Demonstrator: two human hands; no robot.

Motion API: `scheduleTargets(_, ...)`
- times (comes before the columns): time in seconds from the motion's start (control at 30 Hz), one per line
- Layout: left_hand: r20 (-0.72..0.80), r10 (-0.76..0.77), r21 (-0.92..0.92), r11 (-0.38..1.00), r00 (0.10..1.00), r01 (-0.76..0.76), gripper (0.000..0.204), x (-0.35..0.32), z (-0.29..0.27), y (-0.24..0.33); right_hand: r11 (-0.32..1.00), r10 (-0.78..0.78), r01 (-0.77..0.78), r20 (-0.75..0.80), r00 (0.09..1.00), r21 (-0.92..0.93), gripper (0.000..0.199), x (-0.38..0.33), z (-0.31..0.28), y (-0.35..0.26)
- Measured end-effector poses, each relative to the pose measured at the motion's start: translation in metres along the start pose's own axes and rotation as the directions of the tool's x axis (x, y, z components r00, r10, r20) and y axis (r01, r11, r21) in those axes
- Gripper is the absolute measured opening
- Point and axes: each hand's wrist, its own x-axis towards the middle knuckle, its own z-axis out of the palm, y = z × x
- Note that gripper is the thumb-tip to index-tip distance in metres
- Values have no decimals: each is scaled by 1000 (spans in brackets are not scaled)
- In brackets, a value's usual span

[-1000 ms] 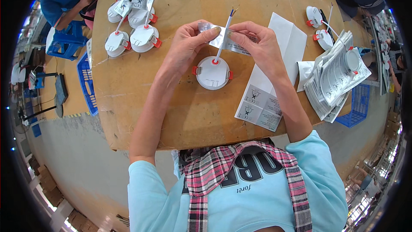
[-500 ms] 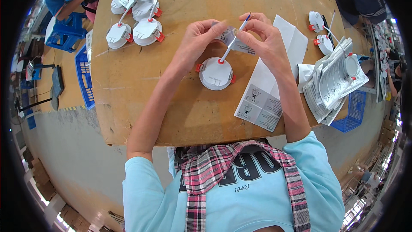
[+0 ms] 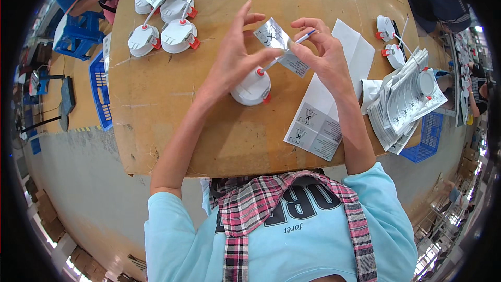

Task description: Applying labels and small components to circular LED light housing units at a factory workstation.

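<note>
Our left hand point(image 3: 235, 55) spreads open, our right hand point(image 3: 322, 55) pinches a printed silver label point(image 3: 270, 35) at a white cable point(image 3: 270, 64) from the round white lamp point(image 3: 251, 89) on the brown counter point(image 3: 162, 104), flaps unjoined, labelled white lamps point(image 3: 141, 42) beyond

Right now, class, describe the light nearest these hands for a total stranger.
On the brown table, find the person's left hand. Just right of its wrist lies a round white light with a red clip. Unlike the lights clustered at upper left, it sits alone, its cable leading up to the silver label at the right hand.
</note>
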Motion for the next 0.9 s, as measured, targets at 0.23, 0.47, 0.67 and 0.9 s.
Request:
scheduleTargets(0.23, 370, -160, -494, 800, 915, 340, 47, 24, -21, -13, 983, -107, 112, 37, 994, -145, 11, 3, -4, -22)
scheduleTargets(0.47, 838, 215, -537, 484, 502, 690, 40, 58, 6, -2, 973, -166, 172, 52, 985, -157, 11, 0, -1, -25)
scheduleTargets(0.67, 823, 307, -556, 608, 478, 566, 38, 63, 17, -10, 981, -149, 151, 25, 989, -119, 9, 0, 1, -29)
scheduleTargets(0.9, 836, 36, -507, 430, 547, 747, 40, 68, -1, -19, 945, -210, 212, 32, 977, -250, 13, 1, -5, -26)
